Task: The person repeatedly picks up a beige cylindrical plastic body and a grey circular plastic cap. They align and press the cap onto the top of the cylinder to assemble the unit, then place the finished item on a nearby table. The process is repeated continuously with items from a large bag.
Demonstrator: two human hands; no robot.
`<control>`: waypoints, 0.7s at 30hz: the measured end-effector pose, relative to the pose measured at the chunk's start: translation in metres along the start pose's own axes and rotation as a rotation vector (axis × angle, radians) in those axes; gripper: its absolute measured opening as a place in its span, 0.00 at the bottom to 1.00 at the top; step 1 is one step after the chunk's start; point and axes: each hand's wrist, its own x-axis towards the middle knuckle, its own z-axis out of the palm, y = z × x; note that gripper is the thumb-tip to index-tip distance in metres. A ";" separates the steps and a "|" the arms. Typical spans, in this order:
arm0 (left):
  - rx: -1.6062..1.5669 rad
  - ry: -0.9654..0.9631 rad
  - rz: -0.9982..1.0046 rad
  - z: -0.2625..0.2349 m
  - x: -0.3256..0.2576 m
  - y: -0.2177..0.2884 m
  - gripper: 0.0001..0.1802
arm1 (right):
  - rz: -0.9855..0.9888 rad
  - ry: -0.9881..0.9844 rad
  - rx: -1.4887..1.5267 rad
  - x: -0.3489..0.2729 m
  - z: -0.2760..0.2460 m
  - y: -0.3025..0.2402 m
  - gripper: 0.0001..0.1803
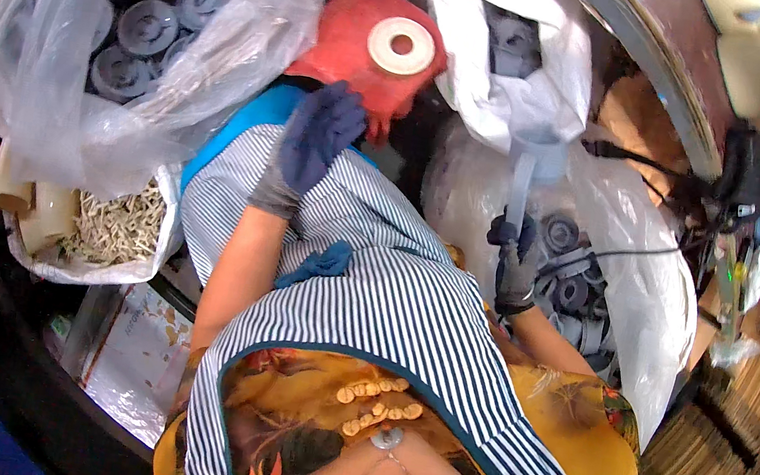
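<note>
A striped apron lay across the person's lap, nearest the camera, with a yellow flowered shirt below it. The left hand, in a dark blue glove, hung over the apron's upper edge with its fingers released and loosely curved, grasping nothing. Just beyond those fingertips sat a red bag with a cream-coloured ring lying on top of it.

The right hand, in a grey and blue glove, was clenched around the stem of a pale grey plastic part, which stood upright above the fist, its wider cup end on top. Beside and below that fist, a clear plastic bag held dark grey round parts. Above the cup end, a white sack stood open.

Well to the left of the left fingers, a large clear bag held more dark grey discs, and below it a white bag of pale small sticks rested.
</note>
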 end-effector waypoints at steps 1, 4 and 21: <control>0.103 0.020 0.021 0.002 -0.003 -0.003 0.32 | -0.092 -0.111 -0.155 0.012 0.006 -0.009 0.14; 0.103 -0.024 -0.042 0.036 -0.011 0.007 0.36 | -0.465 -0.444 -0.492 0.044 0.033 -0.047 0.21; 0.455 0.346 0.064 0.095 -0.032 0.060 0.33 | -0.034 -0.847 -0.106 0.109 0.101 -0.041 0.32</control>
